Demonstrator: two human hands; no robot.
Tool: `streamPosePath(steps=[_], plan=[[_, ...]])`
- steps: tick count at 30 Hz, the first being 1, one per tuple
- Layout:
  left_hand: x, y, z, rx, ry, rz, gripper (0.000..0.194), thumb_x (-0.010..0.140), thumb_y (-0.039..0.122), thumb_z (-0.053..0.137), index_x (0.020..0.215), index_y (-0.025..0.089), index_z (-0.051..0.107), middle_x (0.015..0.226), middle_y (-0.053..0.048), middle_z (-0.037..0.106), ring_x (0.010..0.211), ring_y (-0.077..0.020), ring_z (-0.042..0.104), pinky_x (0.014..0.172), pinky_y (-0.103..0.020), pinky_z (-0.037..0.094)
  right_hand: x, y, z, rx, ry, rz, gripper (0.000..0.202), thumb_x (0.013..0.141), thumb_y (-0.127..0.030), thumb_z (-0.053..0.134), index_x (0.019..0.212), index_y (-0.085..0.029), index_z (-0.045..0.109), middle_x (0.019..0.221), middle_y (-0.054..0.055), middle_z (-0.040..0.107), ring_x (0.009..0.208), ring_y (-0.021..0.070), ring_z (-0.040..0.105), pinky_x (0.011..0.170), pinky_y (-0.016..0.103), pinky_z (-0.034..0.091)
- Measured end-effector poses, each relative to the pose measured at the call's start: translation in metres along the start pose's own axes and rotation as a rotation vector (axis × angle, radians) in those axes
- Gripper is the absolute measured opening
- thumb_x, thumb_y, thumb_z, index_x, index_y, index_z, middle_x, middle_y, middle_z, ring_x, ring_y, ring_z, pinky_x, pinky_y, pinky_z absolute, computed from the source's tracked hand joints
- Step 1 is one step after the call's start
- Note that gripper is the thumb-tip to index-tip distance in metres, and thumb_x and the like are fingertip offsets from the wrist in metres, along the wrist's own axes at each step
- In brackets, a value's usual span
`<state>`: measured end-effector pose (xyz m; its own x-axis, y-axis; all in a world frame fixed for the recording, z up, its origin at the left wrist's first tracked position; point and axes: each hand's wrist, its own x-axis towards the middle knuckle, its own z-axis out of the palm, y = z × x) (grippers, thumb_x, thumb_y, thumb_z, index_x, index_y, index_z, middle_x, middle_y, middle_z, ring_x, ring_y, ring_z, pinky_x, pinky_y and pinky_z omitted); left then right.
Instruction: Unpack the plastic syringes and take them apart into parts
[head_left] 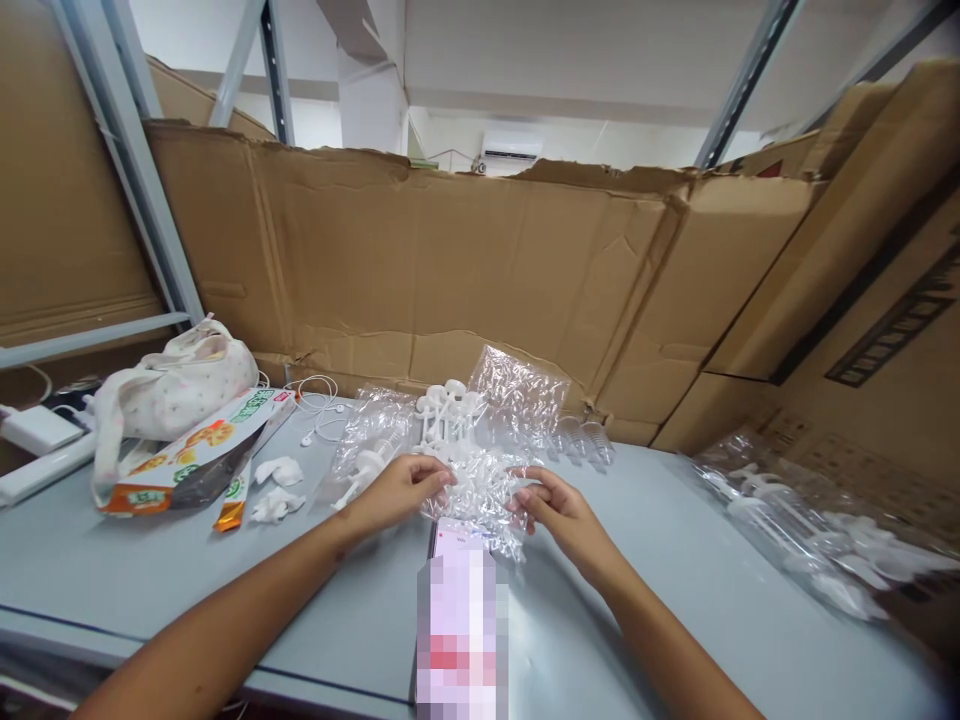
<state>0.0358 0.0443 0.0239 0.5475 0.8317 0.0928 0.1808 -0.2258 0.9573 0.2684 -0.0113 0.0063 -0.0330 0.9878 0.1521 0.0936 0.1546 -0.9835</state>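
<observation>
A crinkled clear plastic bag [484, 490] is stretched between my two hands above the table. My left hand [409, 490] pinches its left edge between thumb and fingers. On the opposite side, my right hand [559, 505] has its fingers closed on the bag's right edge. Just behind it lie several white plastic plungers [450, 415] in a pile. Another clear bag [375, 450], with a white and clear syringe-like piece inside, lies left of the pile. Several clear plastic tubes [585, 442] lie to the right, near a flat clear bag [521, 390] at the back.
A phone [454, 620] with a blurred screen is directly in front of me. Leftward are a snack box [202, 450], crumpled tissues [277, 490], a white cloth bag [180, 370] and earphones [319, 410]. Bagged white syringe-like parts [810, 530] lie right. Cardboard [465, 260] walls the table's back.
</observation>
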Motion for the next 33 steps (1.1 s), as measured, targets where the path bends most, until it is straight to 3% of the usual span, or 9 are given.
streamPosePath(steps=[5,12,17,26,29,33], plan=[[-0.004,-0.001,0.001,-0.017,-0.066,0.000,0.036,0.078,0.041,0.059,0.104,0.017,0.056,0.070,-0.001,0.063,0.062,-0.0138,0.059,0.052,-0.022,0.040,0.000,0.001,0.000,0.015,0.034,-0.011,0.038,0.077,-0.049,0.061,0.099,-0.018,0.058,0.069,0.002,0.064,0.058,0.0156,0.057,0.053,0.029,0.041],[-0.003,-0.003,0.005,-0.021,0.006,0.020,0.022,0.078,0.033,0.058,0.090,0.015,0.055,0.064,-0.001,0.062,0.058,-0.0131,0.057,0.057,-0.025,0.045,-0.004,0.000,0.008,0.028,-0.123,-0.017,0.049,0.077,-0.041,0.063,0.118,-0.021,0.046,0.079,0.002,0.063,0.064,0.0148,0.056,0.056,0.028,0.043],[0.000,-0.005,0.004,0.065,0.072,0.072,0.024,0.082,0.036,0.050,0.087,0.014,0.058,0.065,-0.003,0.062,0.059,-0.0132,0.054,0.052,-0.023,0.039,0.002,0.007,0.010,-0.006,-0.078,-0.017,0.045,0.077,-0.037,0.063,0.115,-0.018,0.047,0.062,-0.004,0.056,0.053,0.0115,0.050,0.055,0.028,0.041],[0.005,-0.005,0.004,0.031,0.148,0.111,0.027,0.081,0.038,0.051,0.092,0.014,0.059,0.063,0.000,0.058,0.052,-0.0097,0.046,0.048,-0.021,0.032,0.004,0.010,0.007,-0.044,-0.058,-0.072,0.042,0.078,-0.037,0.060,0.113,-0.018,0.047,0.060,-0.005,0.055,0.051,0.0113,0.050,0.055,0.028,0.041],[0.005,0.006,-0.005,0.005,0.219,0.155,0.024,0.078,0.036,0.053,0.084,0.014,0.058,0.064,0.000,0.058,0.058,-0.0117,0.052,0.053,-0.022,0.037,0.005,0.008,0.006,-0.038,-0.079,-0.105,0.044,0.079,-0.041,0.058,0.115,-0.019,0.046,0.067,-0.002,0.059,0.053,0.0125,0.053,0.055,0.029,0.044],[-0.004,0.020,-0.036,-0.012,0.346,0.155,0.028,0.078,0.040,0.053,0.091,0.015,0.057,0.069,-0.002,0.060,0.059,-0.0134,0.055,0.049,-0.022,0.037,0.013,0.000,0.004,-0.191,-0.035,-0.208,0.040,0.087,-0.043,0.044,0.119,-0.020,0.046,0.086,0.006,0.066,0.069,0.0181,0.062,0.061,0.033,0.048]])
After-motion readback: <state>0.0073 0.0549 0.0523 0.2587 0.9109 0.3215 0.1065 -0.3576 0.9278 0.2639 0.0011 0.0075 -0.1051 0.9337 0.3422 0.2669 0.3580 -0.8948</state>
